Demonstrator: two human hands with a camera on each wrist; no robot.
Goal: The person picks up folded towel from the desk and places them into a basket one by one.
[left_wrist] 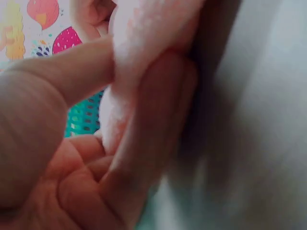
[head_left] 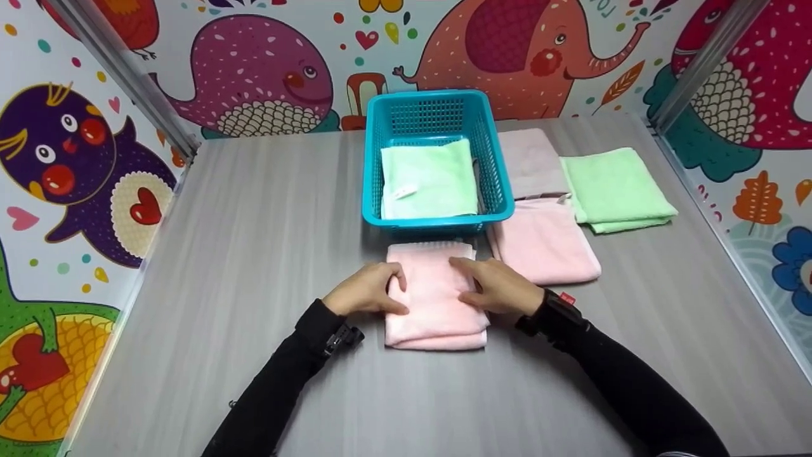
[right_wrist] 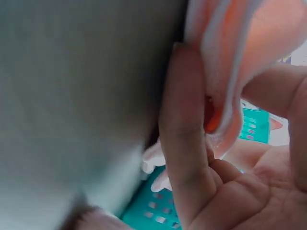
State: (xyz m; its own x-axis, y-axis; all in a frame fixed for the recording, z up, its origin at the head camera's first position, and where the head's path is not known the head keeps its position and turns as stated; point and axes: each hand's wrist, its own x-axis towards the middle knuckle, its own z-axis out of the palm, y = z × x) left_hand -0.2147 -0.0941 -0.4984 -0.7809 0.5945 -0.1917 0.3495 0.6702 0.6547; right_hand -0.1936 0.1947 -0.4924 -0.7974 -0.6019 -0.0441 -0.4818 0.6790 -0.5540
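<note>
A folded pink towel (head_left: 434, 298) lies on the table in front of the basket, between both hands. My left hand (head_left: 368, 290) grips its left edge, thumb on top and fingers underneath, as the left wrist view shows with the towel (left_wrist: 148, 28) between them. On the opposite edge my right hand (head_left: 504, 285) pinches the layers; in the right wrist view the fingers (right_wrist: 184, 110) lie under the towel (right_wrist: 225, 62). Just beyond stands a teal plastic basket (head_left: 438, 222) with a folded light green towel (head_left: 428, 178) inside, a white tag on it.
Right of the basket lie a second pink towel (head_left: 545, 244), a greyish-pink towel (head_left: 533, 162) and a folded green towel (head_left: 618, 187). The grey table (head_left: 266, 222) is bounded by walls with cartoon animals (head_left: 260, 70) at the back and sides.
</note>
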